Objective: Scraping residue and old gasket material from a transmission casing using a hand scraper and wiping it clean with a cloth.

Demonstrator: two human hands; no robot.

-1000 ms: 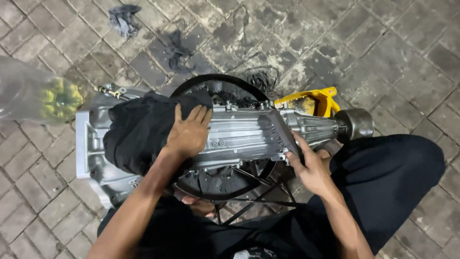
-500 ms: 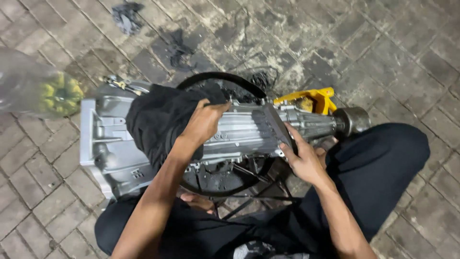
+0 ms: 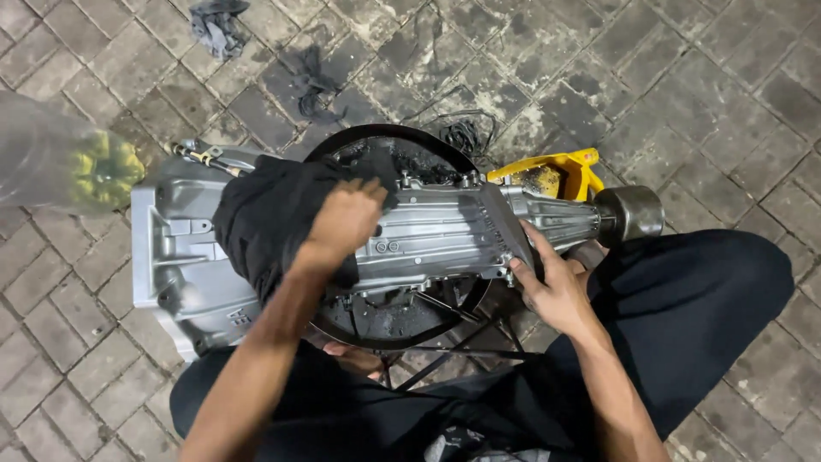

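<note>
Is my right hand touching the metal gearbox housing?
Touching: the head view shows the right hand pressed against the near edge of the gearbox housing.

My left hand (image 3: 342, 224) presses down, fingers curled, forearm reaching forward. My right hand (image 3: 552, 287) lies open, fingers spread.
</note>
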